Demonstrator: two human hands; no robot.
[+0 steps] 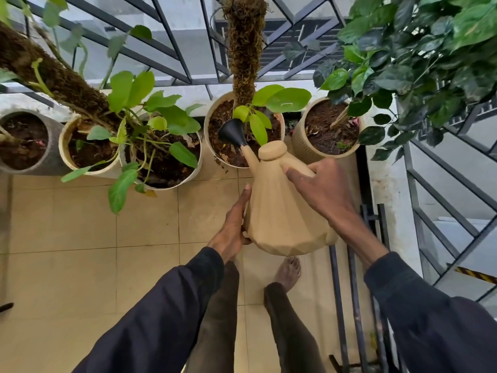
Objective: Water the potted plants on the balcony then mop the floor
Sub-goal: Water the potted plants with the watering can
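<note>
Hands [233, 224] [321, 188] tilting watering can [279, 219], apparently over pot [207, 130]

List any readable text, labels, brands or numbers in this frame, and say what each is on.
None readable.
The watering can and the plant pots carry no visible print or label.
The yellow-and-black striped strip at lower right is a pattern only, with no characters.

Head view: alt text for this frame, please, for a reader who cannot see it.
A person holds a beige faceted watering can in both hands, right hand gripping its handle, left hand flat against its side, its black flared spout over the soil of a cream round pot. The pot stands by a dark metal railing.
</note>
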